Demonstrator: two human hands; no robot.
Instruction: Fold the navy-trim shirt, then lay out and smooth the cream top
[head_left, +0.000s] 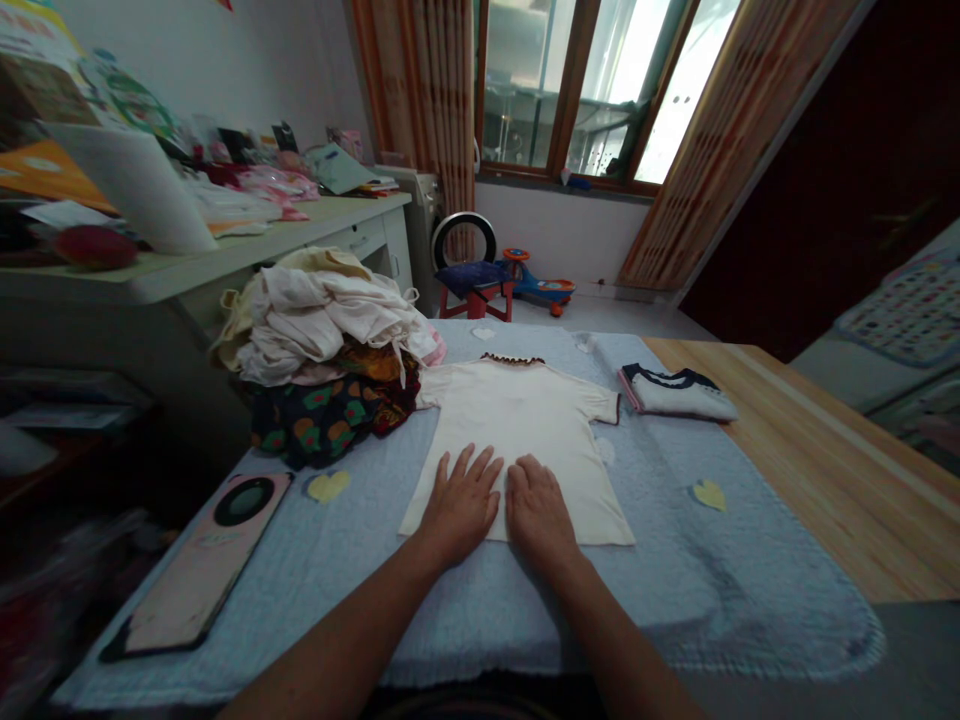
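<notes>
A cream short-sleeved shirt (525, 420) with dark trim at the collar lies spread flat on a pale blue quilted mat (675, 560). My left hand (461, 505) rests palm down on the shirt's lower hem, fingers spread apart. My right hand (536, 510) lies flat beside it on the same hem, fingers stretched and close together. The two hands nearly touch at the thumbs. Neither hand grips anything.
A heap of mixed clothes (330, 350) sits at the mat's left rear. A folded white garment (679, 392) lies at the right rear. A pink phone (206, 560) rests at the left front. Bare wooden tabletop (840, 470) runs along the right. A cluttered desk (225, 250) stands left.
</notes>
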